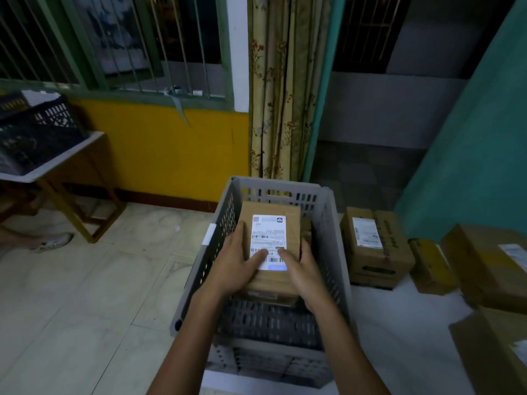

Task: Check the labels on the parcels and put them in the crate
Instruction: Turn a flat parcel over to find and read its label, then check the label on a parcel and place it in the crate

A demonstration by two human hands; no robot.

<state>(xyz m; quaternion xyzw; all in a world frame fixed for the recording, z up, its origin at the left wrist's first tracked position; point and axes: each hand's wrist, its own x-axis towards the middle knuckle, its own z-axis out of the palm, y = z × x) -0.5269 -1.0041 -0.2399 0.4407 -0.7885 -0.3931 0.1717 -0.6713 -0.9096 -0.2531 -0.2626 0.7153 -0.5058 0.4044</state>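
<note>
A brown cardboard parcel with a white label on top sits inside the grey plastic crate, on top of another parcel. My left hand holds its left side, thumb lying on the label. My right hand holds its right side, thumb also on the label. Both forearms reach in over the crate's near wall. More labelled parcels stand right of the crate: one close by, a small one and two larger ones at the right edge.
A dark crate rests on a white-topped wooden table at the left. A person's shoe shows under it. Yellow wall, barred window and a curtain stand behind; a teal wall rises to the right.
</note>
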